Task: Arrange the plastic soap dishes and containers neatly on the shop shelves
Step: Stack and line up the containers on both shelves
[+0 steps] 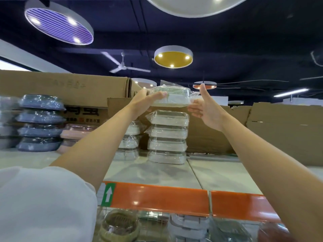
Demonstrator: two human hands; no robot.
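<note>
Head view: left hand [148, 100] holds wrapped soap dish [170, 97] atop white stack [167, 137] on shelf [153, 172]; right hand [203, 107] open, steadying its end. Placing step; next, square it, let go.

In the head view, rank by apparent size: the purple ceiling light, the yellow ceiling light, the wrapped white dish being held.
1. Purple ceiling light, though nearest the camera.
2. Yellow ceiling light and white dish look alike; unranked.
</note>
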